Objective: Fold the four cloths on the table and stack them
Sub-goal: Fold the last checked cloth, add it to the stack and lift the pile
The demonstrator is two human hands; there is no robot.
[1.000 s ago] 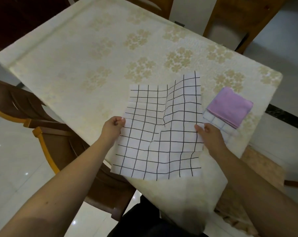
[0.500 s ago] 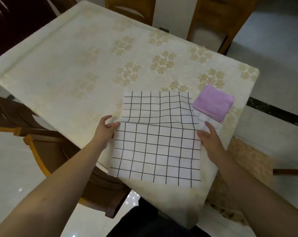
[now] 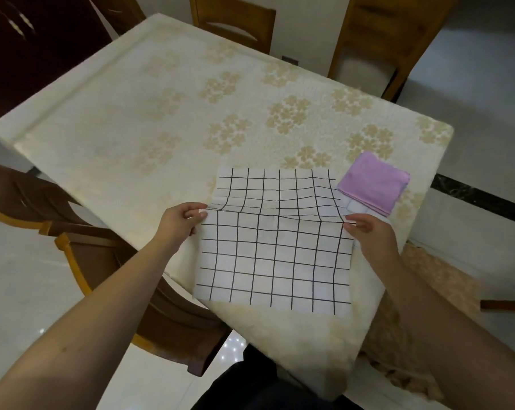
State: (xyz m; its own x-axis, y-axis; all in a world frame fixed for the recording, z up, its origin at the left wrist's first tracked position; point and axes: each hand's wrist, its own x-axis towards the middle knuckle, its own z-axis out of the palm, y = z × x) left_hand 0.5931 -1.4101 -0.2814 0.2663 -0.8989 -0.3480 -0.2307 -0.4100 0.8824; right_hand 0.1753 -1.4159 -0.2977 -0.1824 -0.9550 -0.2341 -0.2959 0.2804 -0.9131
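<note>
While a folded purple cloth (image 3: 373, 183) already sits on a folded white one at the counter's (image 3: 132, 119) right edge, the checked cloth (image 3: 275, 244) is only half done. Left hand (image 3: 176, 221) and right hand (image 3: 368, 232) pinch its side edges with closed fingers. Any fourth cloth is not visible.

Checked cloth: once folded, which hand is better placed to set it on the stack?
Right, probably. The right hand pinches the checked cloth at the edge beside the pink cloth topping the stack; the left hand holds the far edge.
</note>
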